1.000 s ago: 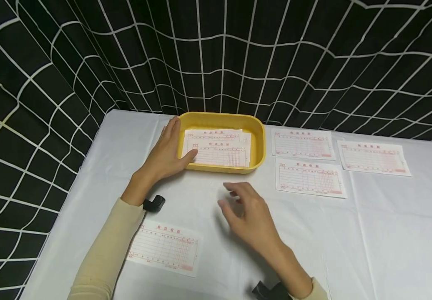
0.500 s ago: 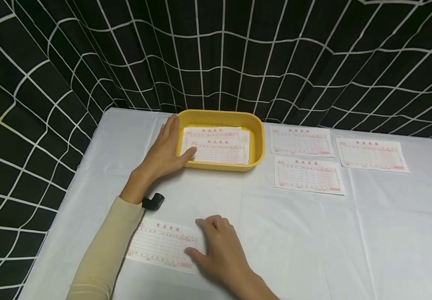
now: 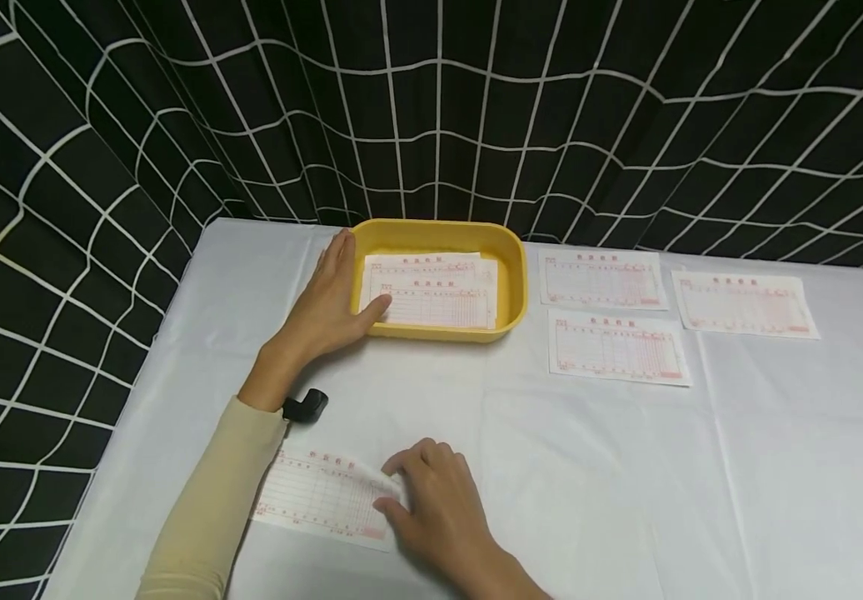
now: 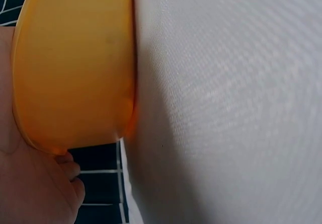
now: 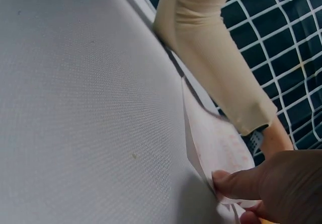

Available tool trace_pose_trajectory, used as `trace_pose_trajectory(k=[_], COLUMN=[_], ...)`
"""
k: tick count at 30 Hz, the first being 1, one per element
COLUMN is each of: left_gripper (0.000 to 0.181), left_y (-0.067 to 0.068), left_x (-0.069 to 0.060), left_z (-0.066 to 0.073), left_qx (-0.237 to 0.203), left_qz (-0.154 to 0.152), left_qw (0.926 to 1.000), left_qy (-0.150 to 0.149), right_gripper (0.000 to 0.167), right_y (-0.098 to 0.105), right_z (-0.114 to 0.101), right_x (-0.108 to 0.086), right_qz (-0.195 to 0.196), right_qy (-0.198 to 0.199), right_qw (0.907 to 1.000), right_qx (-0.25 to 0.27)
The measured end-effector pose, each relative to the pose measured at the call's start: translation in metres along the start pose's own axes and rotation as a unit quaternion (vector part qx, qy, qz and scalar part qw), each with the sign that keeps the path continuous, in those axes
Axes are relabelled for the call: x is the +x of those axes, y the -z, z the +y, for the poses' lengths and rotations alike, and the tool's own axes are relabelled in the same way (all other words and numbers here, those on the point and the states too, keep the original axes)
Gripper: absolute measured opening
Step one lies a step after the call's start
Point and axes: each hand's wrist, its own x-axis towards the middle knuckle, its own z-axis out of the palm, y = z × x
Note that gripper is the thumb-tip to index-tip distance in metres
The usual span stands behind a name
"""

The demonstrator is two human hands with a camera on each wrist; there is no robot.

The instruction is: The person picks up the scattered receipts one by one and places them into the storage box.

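My left hand (image 3: 322,304) grips the left end of a yellow plastic basket (image 3: 446,332), fingers along its outer side and thumb over the front rim. Inside lie overlapping receipt slips (image 3: 439,308), printed in red. Nearer me, my right hand (image 3: 446,504) pinches the right edge of a single receipt slip (image 3: 319,496) between thumb and fingers. In the right wrist view that slip (image 5: 216,141) bends up from the cloth at the thumb. The left sleeve covers its left end in the head view.
Three more receipt slips (image 3: 602,279), (image 3: 619,347), (image 3: 746,305) lie flat right of the basket. A white cloth (image 3: 589,483) covers the table. Black fabric with a white grid (image 3: 476,108) hangs behind and at the left.
My right hand has come left and toward me from below the basket to the near slip, and its fingers have closed on the slip's edge. The left hand stays on the basket.
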Motion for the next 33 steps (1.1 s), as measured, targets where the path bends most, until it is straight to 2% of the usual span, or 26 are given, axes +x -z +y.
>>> trace_pose_trajectory(k=[6, 12, 15, 18, 21, 25, 33], left_gripper=[0.106, 0.105, 0.106, 0.106, 0.106, 0.105, 0.106], left_y=[0.000, -0.002, -0.003, -0.003, -0.002, 0.000, 0.000], left_x=[0.001, 0.003, 0.003, 0.001, 0.001, 0.001, 0.002], left_z=[0.000, -0.001, -0.001, -0.002, -0.002, -0.003, -0.003], left_qx=[-0.003, -0.005, -0.004, -0.001, -0.001, -0.001, -0.005], left_qz=[-0.001, 0.001, 0.000, -0.003, -0.001, 0.008, 0.007], left_qw=[1.0000, 1.0000, 1.0000, 1.0000, 1.0000, 0.9999, 0.9999], left_qy=[0.000, -0.005, -0.008, -0.007, -0.009, -0.010, -0.014], right_gripper=[0.018, 0.011, 0.011, 0.009, 0.010, 0.010, 0.004], right_y=[0.003, 0.011, 0.018, 0.027, 0.035, 0.045, 0.060], right_z=[0.004, 0.011, 0.017, 0.025, 0.036, 0.050, 0.068], right_x=[0.001, 0.003, 0.005, 0.008, 0.013, 0.018, 0.021], right_qz=[-0.004, -0.003, -0.020, -0.044, -0.061, -0.069, -0.036], right_qy=[0.009, -0.005, -0.023, -0.043, -0.066, -0.091, -0.114], right_qw=[0.9999, 0.9970, 0.9907, 0.9791, 0.9684, 0.9627, 0.9609], right_qx=[0.012, 0.077, 0.133, 0.194, 0.232, 0.245, 0.250])
